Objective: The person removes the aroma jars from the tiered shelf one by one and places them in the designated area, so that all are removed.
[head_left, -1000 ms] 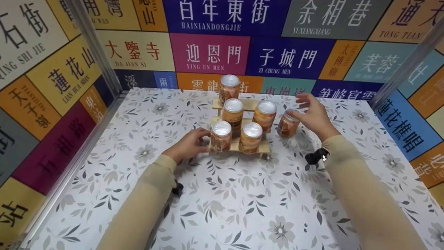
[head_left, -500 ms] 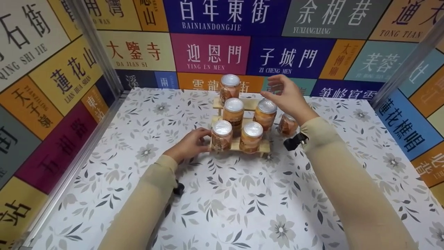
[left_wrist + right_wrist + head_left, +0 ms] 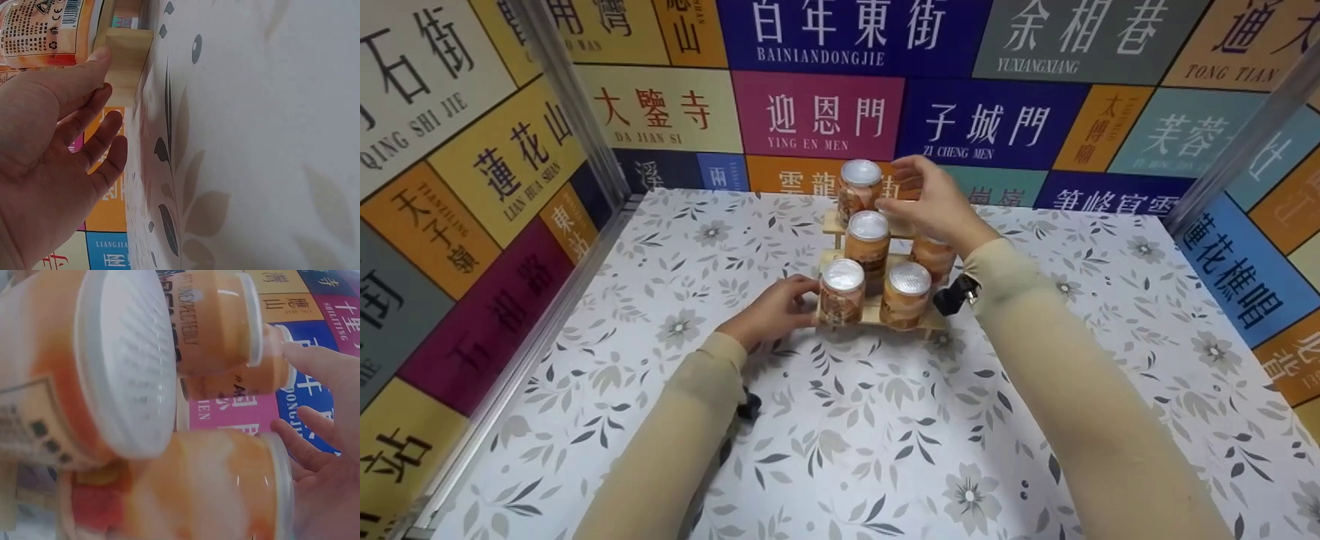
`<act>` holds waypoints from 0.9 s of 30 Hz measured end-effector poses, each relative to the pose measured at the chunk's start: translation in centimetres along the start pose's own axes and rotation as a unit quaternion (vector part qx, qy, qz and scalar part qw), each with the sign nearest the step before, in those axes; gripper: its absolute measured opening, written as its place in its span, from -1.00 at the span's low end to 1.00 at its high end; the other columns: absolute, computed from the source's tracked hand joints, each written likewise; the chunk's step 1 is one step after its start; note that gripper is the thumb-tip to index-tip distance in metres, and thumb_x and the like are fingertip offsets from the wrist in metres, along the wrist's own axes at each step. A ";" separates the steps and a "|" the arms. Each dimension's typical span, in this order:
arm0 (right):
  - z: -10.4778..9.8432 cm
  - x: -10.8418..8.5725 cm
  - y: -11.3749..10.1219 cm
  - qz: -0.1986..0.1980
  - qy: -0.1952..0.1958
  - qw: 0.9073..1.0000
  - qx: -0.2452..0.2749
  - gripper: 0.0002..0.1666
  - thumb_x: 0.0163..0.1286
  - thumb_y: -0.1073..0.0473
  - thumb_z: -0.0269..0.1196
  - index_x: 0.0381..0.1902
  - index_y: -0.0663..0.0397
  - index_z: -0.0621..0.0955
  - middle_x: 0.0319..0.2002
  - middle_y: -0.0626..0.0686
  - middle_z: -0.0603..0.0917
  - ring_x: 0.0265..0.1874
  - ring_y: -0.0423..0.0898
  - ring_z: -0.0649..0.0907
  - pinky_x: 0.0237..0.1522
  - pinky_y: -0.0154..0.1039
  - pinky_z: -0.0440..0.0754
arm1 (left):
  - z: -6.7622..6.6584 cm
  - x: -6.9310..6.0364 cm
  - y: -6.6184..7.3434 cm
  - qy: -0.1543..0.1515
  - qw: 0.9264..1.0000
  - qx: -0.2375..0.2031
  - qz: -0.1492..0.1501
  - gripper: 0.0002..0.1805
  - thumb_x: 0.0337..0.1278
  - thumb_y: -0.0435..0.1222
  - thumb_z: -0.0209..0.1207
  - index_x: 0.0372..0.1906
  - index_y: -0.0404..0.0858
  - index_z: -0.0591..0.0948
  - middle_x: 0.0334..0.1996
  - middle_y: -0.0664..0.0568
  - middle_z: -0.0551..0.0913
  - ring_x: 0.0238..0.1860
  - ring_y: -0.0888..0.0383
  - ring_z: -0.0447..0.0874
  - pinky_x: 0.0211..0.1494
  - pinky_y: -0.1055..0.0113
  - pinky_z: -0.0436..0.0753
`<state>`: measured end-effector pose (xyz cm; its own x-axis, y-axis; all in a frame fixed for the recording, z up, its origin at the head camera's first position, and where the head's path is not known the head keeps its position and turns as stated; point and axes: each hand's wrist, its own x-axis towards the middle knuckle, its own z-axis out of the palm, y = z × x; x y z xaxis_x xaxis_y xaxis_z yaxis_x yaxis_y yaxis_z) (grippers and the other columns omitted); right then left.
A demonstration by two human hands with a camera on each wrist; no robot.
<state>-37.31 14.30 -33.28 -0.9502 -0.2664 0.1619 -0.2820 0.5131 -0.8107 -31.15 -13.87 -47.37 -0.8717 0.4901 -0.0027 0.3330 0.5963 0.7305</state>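
A small stepped wooden rack [image 3: 873, 311] carries several orange cans with silver lids. My left hand [image 3: 775, 311] pinches the rack's left end, its thumb on the wood [image 3: 126, 62] beside the front left can [image 3: 841, 300]. On the top step stands the back can [image 3: 858, 196]. My right hand [image 3: 934, 206] is just right of it, fingers apart, the thumb close to its side; whether they touch I cannot tell. In the right wrist view the hand [image 3: 332, 416] faces the back can [image 3: 242, 374]. The middle right can [image 3: 934, 261] is partly covered by my right hand.
Two more cans, the middle left can [image 3: 867, 244] and the front right can [image 3: 905, 296], stand close together on the rack. A flower-patterned cloth [image 3: 855, 435] covers the table. Printed panels [image 3: 817, 116] rise right behind the rack.
My right hand has moved left and back, from the can on the table at right, over the middle right can, to the back can. That table can is now hidden. The left hand stays put.
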 end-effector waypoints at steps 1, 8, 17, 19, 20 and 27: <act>0.2 0.1 -0.1 0.000 -0.001 1.000 0.004 -0.21 0.32 0.01 0.48 0.42 -0.01 0.42 0.30 0.10 0.54 0.30 0.07 0.54 0.39 -0.05 0.49 | 0.0 0.0 0.0 -0.001 1.000 0.001 0.000 -0.33 0.25 -0.30 0.40 0.45 -0.17 0.50 0.27 -0.07 0.56 0.20 -0.12 0.55 0.28 0.04 0.55; 1.5 1.1 -1.1 0.001 -0.007 1.000 -0.011 -0.24 0.30 -0.04 0.49 0.37 -0.05 0.44 0.25 0.03 0.57 0.20 -0.04 0.57 0.28 -0.11 0.56 | 0.0 0.0 0.0 0.000 1.000 0.001 -0.004 -0.34 0.23 -0.29 0.41 0.44 -0.18 0.51 0.27 -0.07 0.56 0.22 -0.11 0.54 0.31 0.04 0.55; 2.3 2.3 -1.6 -0.002 -0.017 0.999 -0.028 -0.20 0.31 0.00 0.49 0.40 0.02 0.39 0.27 0.06 0.55 0.17 -0.04 0.57 0.23 -0.14 0.58 | -0.2 0.0 0.1 -0.002 1.000 -0.004 -0.018 -0.32 0.22 -0.30 0.41 0.45 -0.13 0.50 0.30 -0.03 0.54 0.27 -0.09 0.53 0.38 0.04 0.52; 2.6 2.5 -1.6 0.000 -0.016 1.000 -0.026 -0.17 0.30 0.02 0.49 0.41 0.03 0.38 0.29 0.07 0.54 0.18 -0.05 0.58 0.23 -0.14 0.59 | -0.2 0.0 0.0 0.001 1.000 -0.004 -0.017 -0.31 0.20 -0.30 0.41 0.45 -0.13 0.50 0.30 -0.04 0.54 0.26 -0.10 0.54 0.38 0.03 0.52; 2.7 2.6 -1.5 0.000 -0.013 1.000 -0.024 -0.17 0.30 0.03 0.50 0.42 0.03 0.38 0.29 0.07 0.54 0.17 -0.05 0.58 0.22 -0.15 0.60 | -0.2 0.0 0.0 0.001 1.000 -0.005 -0.017 -0.31 0.20 -0.30 0.42 0.44 -0.13 0.51 0.29 -0.04 0.54 0.26 -0.11 0.54 0.38 0.03 0.52; 3.1 2.5 -1.0 -0.036 0.024 0.999 -0.006 -0.26 0.23 0.12 0.55 0.29 0.11 0.46 0.18 0.08 0.61 0.02 -0.05 0.63 0.10 -0.17 0.64 | -0.1 -0.1 -0.1 0.002 1.000 0.003 -0.004 -0.32 0.21 -0.30 0.42 0.44 -0.14 0.51 0.29 -0.06 0.55 0.22 -0.12 0.55 0.30 0.05 0.56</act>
<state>-39.03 10.60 -33.81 -0.9326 -0.2635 0.2465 -0.3510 0.5046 -0.7888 -31.18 -14.01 -47.36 -0.8759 0.4825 -0.0068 0.3272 0.6042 0.7266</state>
